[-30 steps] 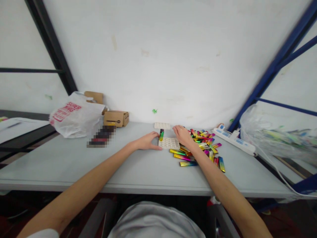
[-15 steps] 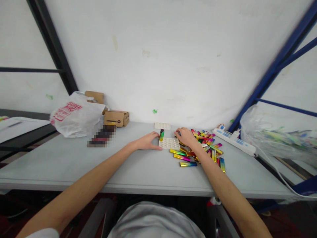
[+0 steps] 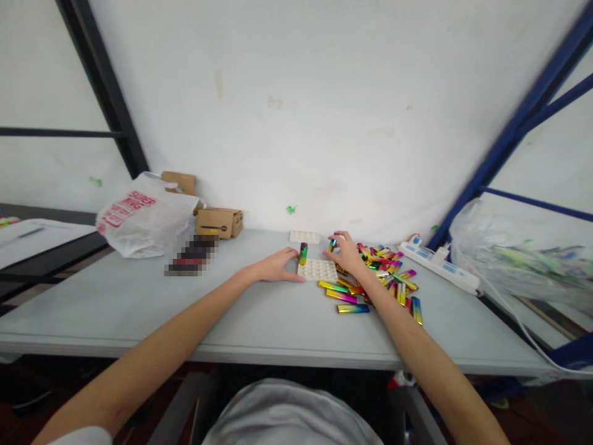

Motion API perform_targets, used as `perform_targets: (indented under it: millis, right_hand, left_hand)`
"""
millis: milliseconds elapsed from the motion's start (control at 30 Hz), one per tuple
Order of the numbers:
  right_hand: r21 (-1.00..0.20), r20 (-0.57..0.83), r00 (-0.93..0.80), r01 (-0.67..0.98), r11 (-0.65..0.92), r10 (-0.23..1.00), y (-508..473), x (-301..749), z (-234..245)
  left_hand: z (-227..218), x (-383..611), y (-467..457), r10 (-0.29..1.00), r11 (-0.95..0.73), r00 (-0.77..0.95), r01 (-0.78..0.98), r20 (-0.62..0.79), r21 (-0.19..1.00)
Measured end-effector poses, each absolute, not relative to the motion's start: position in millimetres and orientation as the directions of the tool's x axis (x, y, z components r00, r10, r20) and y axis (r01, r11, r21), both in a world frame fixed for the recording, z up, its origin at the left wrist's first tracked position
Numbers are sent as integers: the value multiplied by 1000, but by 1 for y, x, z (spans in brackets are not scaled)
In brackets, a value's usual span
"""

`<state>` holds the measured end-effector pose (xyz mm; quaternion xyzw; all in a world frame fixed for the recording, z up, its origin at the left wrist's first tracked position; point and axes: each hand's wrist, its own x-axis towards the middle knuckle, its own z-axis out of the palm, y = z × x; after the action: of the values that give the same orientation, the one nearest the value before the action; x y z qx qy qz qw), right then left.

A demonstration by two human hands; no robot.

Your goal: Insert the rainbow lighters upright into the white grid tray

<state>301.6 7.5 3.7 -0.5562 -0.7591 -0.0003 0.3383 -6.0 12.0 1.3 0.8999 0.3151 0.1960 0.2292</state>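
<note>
A small white tray (image 3: pixel 317 271) with rows of holes lies on the grey table (image 3: pixel 259 315). One multicoloured lighter (image 3: pixel 303 253) stands upright in its far left corner. My left hand (image 3: pixel 274 266) rests flat against the tray's left edge, fingers apart. My right hand (image 3: pixel 345 252) hovers at the tray's far right corner, fingers pinched on a multicoloured lighter (image 3: pixel 332 245) held upright. A heap of shiny multicoloured lighters (image 3: pixel 380 275) lies right of the tray.
A second white tray (image 3: pixel 304 237) lies by the wall. A white power strip (image 3: pixel 438 262) sits at the right, beside a clear plastic bag (image 3: pixel 519 259). At the back left are a white shopping bag (image 3: pixel 141 216) and a cardboard box (image 3: pixel 218 222).
My right hand went into the heap, closed on a lighter and lifted it toward the tray's far right corner. My left hand stayed at the tray.
</note>
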Motion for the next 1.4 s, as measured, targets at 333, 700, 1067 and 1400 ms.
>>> perform_targets:
  millis: [333,700,1067,1400]
  right_hand:
    - [-740,526,-62,458,492,848,-10,291,4]
    - [-924,376,29,89,373,926,-29,266,21]
    - [-992,25,-72,-128,16,997,-47,249,33]
    - [-1000,-23,9,-9,-23,1000,-48,244,28]
  left_hand:
    - [0,-7,12,643,-714,729,461,234,527]
    - [-2,-8,13,632,-721,730,430,261,543]
    - [-2,-7,14,636,-721,728,439,258,536]
    - [-1,-7,13,632,-711,731,417,256,566]
